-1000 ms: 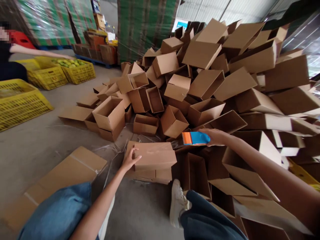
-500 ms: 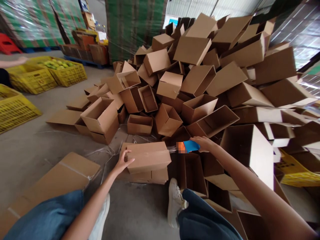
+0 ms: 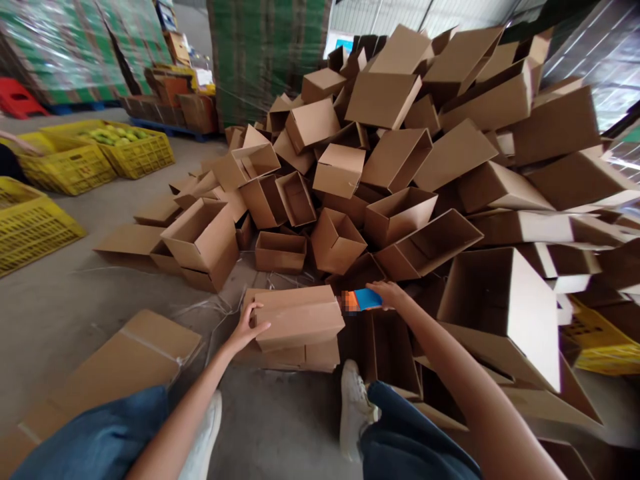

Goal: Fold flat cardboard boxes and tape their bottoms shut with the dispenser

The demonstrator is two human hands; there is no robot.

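Holding, right hand (image 3: pixel 387 293): in the head view, its fingers are wrapping firmly round a blue-and-orange tool (image 3: pixel 369 299), just beside the right end of a carton (image 3: pixel 300 319); contact there cannot be told.
Left hand (image 3: pixel 246 328): thumb and fingers are resting, spread apart, against the carton's left end.
Carton position: it is lying on stacked cardboard (image 3: pixel 323 355), between the hands.
Heap: open boxes (image 3: pixel 281 252) are lying tumbled beyond.
Crates: yellow crates (image 3: pixel 75 171) are standing at far left.
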